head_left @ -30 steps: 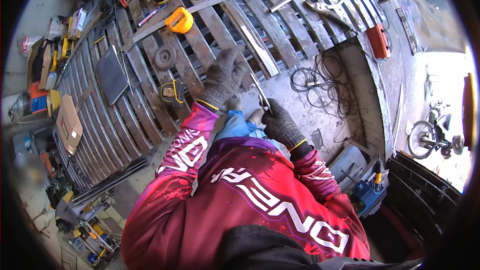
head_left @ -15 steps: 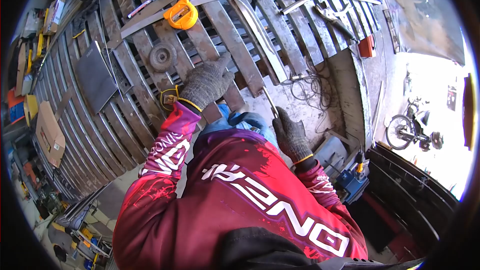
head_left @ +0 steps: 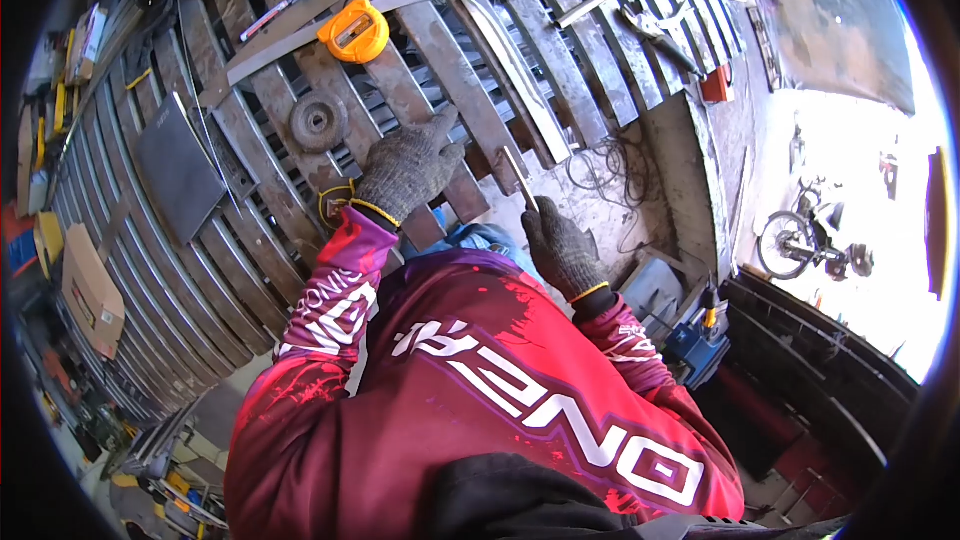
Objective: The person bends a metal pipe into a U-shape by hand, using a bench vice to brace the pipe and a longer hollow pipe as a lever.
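A: State of the right hand?

B: The right hand [head_left: 565, 253], gloved, is closed around one end of a thin metal rod [head_left: 521, 180]. The rod points to 11 o'clock from the fist, its far tip by the near edge of the slatted bench [head_left: 455, 90] (contact with the slat there cannot be confirmed).

A: And the left?

B: The left hand [head_left: 405, 172] lies knuckles up on the slats, at 10 o'clock from the right. Whether its fingers grip anything, I cannot tell.

A: Clearances?

B: From the right fist, pale floor [head_left: 622, 224] shows past the slat ends, between 1 and 2 o'clock, with a looped cable [head_left: 610, 175] near. From the left hand, a round wheel [head_left: 318, 121] sits close at 10 o'clock; an orange tape measure [head_left: 355, 30] stands well apart at 11.
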The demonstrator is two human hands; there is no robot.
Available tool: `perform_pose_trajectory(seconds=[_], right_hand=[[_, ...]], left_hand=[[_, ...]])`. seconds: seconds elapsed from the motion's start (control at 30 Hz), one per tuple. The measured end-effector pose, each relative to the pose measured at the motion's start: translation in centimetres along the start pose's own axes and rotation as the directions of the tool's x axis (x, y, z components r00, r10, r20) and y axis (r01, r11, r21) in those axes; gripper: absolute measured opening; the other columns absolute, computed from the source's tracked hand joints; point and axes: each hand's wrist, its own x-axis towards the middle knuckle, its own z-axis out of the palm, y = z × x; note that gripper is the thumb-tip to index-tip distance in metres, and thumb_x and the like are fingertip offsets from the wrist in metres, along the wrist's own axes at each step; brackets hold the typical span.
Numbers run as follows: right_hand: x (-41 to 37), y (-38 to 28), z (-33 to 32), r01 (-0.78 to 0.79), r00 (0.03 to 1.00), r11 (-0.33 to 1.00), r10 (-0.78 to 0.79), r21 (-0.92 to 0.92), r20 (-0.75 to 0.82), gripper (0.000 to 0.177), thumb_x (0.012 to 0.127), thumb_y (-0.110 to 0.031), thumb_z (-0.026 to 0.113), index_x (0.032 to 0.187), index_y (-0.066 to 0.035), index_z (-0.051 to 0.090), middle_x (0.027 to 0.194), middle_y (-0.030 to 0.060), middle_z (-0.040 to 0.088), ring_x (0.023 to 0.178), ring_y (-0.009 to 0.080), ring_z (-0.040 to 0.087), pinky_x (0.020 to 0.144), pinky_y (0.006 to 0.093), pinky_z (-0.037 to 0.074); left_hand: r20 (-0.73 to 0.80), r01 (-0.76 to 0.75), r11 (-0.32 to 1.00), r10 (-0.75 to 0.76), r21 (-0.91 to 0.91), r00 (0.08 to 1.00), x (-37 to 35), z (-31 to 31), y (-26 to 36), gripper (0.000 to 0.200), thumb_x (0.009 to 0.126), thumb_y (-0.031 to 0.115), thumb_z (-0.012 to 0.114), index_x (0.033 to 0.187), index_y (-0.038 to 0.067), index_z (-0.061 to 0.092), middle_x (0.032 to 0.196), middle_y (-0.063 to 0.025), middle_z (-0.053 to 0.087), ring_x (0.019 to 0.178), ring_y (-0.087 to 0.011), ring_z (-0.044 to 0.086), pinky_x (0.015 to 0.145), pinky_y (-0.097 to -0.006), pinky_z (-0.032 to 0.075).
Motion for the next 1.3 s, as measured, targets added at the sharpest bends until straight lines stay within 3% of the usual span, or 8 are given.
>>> perform_pose_trajectory(seconds=[0.4, 0.5, 0.7, 0.77, 0.87, 1.0, 1.2, 1.3], right_hand=[[-1.6, 1.1, -0.8, -0.054, 0.996, 0.999, 0.053, 0.010, 0.066, 0.038, 0.104, -0.042, 0.039, 0.116, -0.009, 0.053, 0.089, 0.0269, 0.068, 0.087, 0.0479, 0.065, 0.076, 0.0584, 0.048], [-1.6, 1.7, -0.4, -0.064, 0.995, 0.998, 0.061, 0.027, 0.074, 0.037, 0.104, -0.042, 0.040, 0.116, -0.009, 0.052, 0.088, 0.0270, 0.068, 0.087, 0.0481, 0.065, 0.075, 0.0591, 0.048], [-1.6, 1.3, -0.7, -0.062, 0.997, 0.996, 0.059, 0.060, 0.051, 0.036, 0.103, -0.041, 0.042, 0.114, -0.009, 0.052, 0.086, 0.0286, 0.067, 0.087, 0.0483, 0.065, 0.075, 0.0590, 0.047], [-1.9, 1.1, -1.3, 0.023, 0.998, 0.998, -0.026, 0.061, 0.062, 0.036, 0.102, -0.041, 0.044, 0.111, -0.008, 0.054, 0.092, 0.0289, 0.066, 0.089, 0.0480, 0.064, 0.077, 0.0582, 0.047], [-1.6, 1.0, -1.2, -0.094, 0.989, 0.992, 0.084, 0.087, 0.119, 0.037, 0.101, -0.041, 0.046, 0.106, -0.006, 0.057, 0.100, 0.0278, 0.064, 0.092, 0.0472, 0.063, 0.079, 0.0572, 0.047], [-1.0, 0.4, -1.0, -0.037, 0.997, 0.996, 0.031, 0.086, 0.069, 0.040, 0.100, -0.042, 0.048, 0.105, -0.004, 0.059, 0.103, 0.0267, 0.063, 0.094, 0.0469, 0.063, 0.081, 0.0568, 0.047], [-0.5, 0.7, -0.7, -0.050, 0.997, 0.997, 0.047, 0.055, 0.058, 0.042, 0.101, -0.043, 0.047, 0.110, -0.004, 0.059, 0.103, 0.0270, 0.064, 0.095, 0.0470, 0.063, 0.083, 0.0563, 0.048], [-0.1, 1.2, -0.3, -0.029, 0.996, 1.000, 0.027, 0.011, 0.086, 0.044, 0.102, -0.044, 0.045, 0.124, -0.007, 0.053, 0.095, 0.0293, 0.068, 0.094, 0.0485, 0.064, 0.081, 0.0575, 0.048]], left_hand=[[-0.053, -0.080, 0.996, 0.079, -0.024, 0.995, 0.7, 0.5, -0.7, 0.053, 0.093, 0.032, 0.060, 0.140, 0.008, 0.050, 0.112, -0.0280, 0.065, 0.102, -0.0467, 0.063, 0.085, -0.0526, 0.051], [-0.048, -0.080, 0.996, 0.078, -0.048, 0.996, 0.8, 0.7, -0.9, 0.057, 0.091, 0.036, 0.059, 0.142, 0.014, 0.047, 0.111, -0.0281, 0.065, 0.103, -0.0464, 0.063, 0.087, -0.0558, 0.051], [-0.067, -0.088, 0.996, 0.086, -0.030, 0.994, 0.7, 0.6, -0.8, 0.053, 0.092, 0.030, 0.063, 0.138, 0.005, 0.052, 0.116, -0.0285, 0.064, 0.105, -0.0463, 0.062, 0.086, -0.0515, 0.051], [-0.079, -0.092, 0.995, 0.090, -0.026, 0.993, 0.7, 0.7, -0.7, 0.054, 0.092, 0.030, 0.063, 0.138, 0.004, 0.052, 0.117, -0.0285, 0.064, 0.107, -0.0454, 0.061, 0.089, -0.0504, 0.051], [-0.047, -0.081, 0.995, 0.079, -0.055, 0.996, 0.7, 0.4, -0.4, 0.054, 0.092, 0.029, 0.062, 0.139, 0.003, 0.052, 0.119, -0.0282, 0.063, 0.109, -0.0444, 0.061, 0.091, -0.0493, 0.051], [-0.071, -0.100, 0.994, 0.097, -0.039, 0.993, 0.7, 0.7, -0.7, 0.054, 0.092, 0.028, 0.062, 0.139, 0.003, 0.052, 0.119, -0.0278, 0.064, 0.110, -0.0441, 0.062, 0.091, -0.0490, 0.051], [-0.083, -0.123, 0.992, 0.120, -0.035, 0.989, 0.8, 0.8, -1.0, 0.053, 0.092, 0.029, 0.063, 0.137, 0.001, 0.053, 0.118, -0.0287, 0.064, 0.109, -0.0444, 0.062, 0.090, -0.0489, 0.051], [-0.060, -0.094, 0.995, 0.092, -0.042, 0.994, 0.8, 0.5, -0.8, 0.052, 0.093, 0.030, 0.062, 0.136, 0.001, 0.054, 0.117, -0.0290, 0.064, 0.109, -0.0445, 0.062, 0.090, -0.0487, 0.051]])
